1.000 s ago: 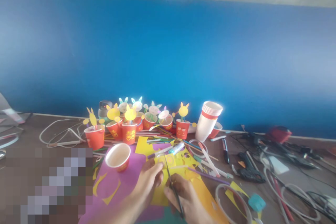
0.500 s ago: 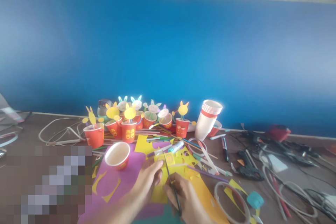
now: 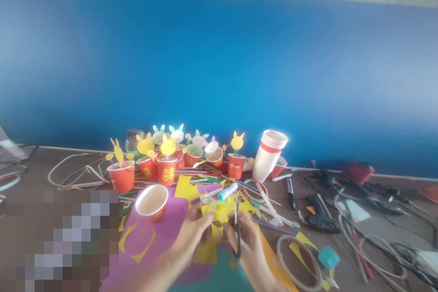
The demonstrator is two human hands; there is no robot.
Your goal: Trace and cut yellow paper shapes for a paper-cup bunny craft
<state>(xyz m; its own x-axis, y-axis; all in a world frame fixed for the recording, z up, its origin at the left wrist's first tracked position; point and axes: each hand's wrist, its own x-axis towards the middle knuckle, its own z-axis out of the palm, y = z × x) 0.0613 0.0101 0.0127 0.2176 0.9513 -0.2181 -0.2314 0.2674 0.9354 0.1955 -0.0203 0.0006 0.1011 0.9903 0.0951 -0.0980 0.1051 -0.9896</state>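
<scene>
My left hand (image 3: 194,232) pinches a small piece of yellow paper (image 3: 209,205) that has a pale round outline on it. In my right hand (image 3: 250,240) is a pair of scissors (image 3: 237,226), blades pointing away from me and apart from the held paper. Under both hands lie yellow paper scraps (image 3: 206,252), a purple sheet (image 3: 167,232) and a teal sheet (image 3: 222,278). A glue stick (image 3: 227,192) rests just beyond my fingers. To the left stands a white-lined paper cup (image 3: 152,201).
Several red cups with paper rabbit figures, one being a red cup (image 3: 236,166), line the back. A stack of white cups (image 3: 268,157) leans there. At right are a marker (image 3: 291,194), a glue gun (image 3: 321,216), a tape ring (image 3: 299,262) and cables. A blue partition (image 3: 219,64) rises behind.
The scissors have swung upright and shifted right, away from the yellow paper. My right hand has moved slightly right and up. My left hand still holds the paper.
</scene>
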